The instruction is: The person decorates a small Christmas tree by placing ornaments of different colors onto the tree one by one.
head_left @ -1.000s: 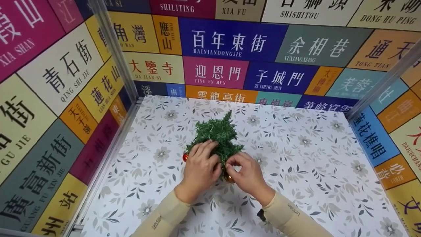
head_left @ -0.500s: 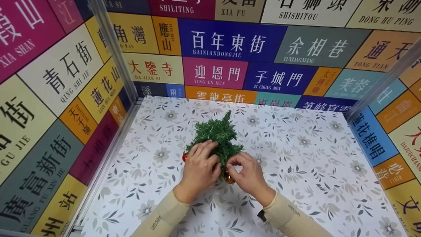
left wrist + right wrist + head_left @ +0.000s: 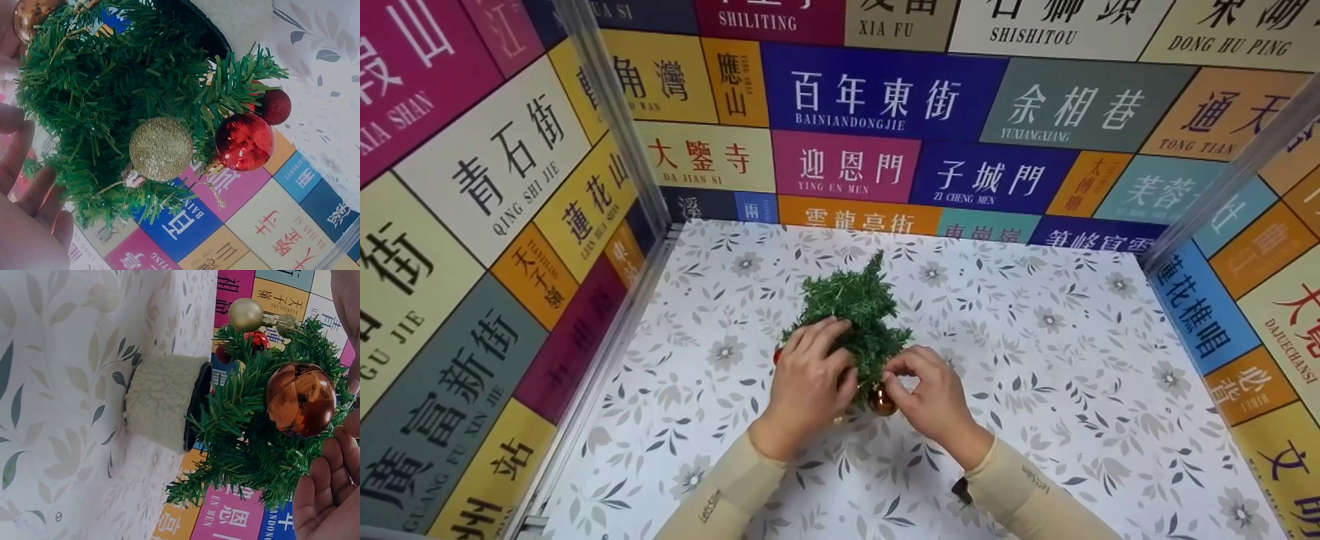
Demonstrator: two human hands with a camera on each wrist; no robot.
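A small artificial Christmas tree (image 3: pixel 851 296) stands on the table, its pale fuzzy pot (image 3: pixel 163 402) visible in the right wrist view. My left hand (image 3: pixel 810 375) rests over its near left side, with loosely bent fingers touching the branches. My right hand (image 3: pixel 934 394) pinches with thumb and forefinger at the top of a shiny bronze bauble (image 3: pixel 883 400); the exact pinch point is hidden. In the left wrist view, a gold glitter bauble (image 3: pixel 161 148), a shiny red bauble (image 3: pixel 244 142) and a dark red glitter bauble (image 3: pixel 275 107) hang among the branches.
A matte gold bauble (image 3: pixel 246 315) hangs on the tree in the right wrist view. Leaf-patterned white cloth covers the table (image 3: pixel 1035 375). Colourful panels with street names (image 3: pixel 885 90) wall the back and both sides, with metal corner posts (image 3: pixel 619 112).
My right hand has drawn slightly right of the tree, and more of the bronze bauble shows. My left hand keeps its place on the branches. The head view has shifted a little.
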